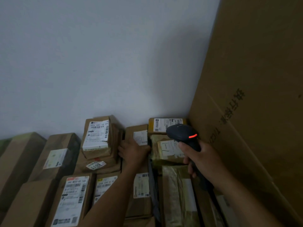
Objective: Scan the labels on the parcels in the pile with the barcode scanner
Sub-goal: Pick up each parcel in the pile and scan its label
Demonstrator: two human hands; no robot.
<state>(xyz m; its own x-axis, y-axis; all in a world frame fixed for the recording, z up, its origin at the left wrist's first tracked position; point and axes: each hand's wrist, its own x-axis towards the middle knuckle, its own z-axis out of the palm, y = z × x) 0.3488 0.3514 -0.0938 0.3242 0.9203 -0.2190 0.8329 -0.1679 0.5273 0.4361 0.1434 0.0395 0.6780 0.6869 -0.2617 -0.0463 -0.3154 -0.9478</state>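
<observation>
A pile of brown cardboard parcels with white labels fills the lower half of the view. My right hand [202,158] grips the handle of a black barcode scanner [182,133], whose head shows a lit red strip and points toward the far parcels. My left hand [133,152] rests on a small brown parcel [136,134] near the wall, fingers curled over its near edge just below its white label [140,137]. To the right of it lie a yellow-topped parcel [161,126] and a taped parcel with a marked label [168,149].
A white wall [98,63] stands behind the pile. A tall cardboard box [255,95] rises along the right side, close to my right hand. More labelled parcels lie at the left and front, among them one [97,136] stacked higher and another [72,200] at the front.
</observation>
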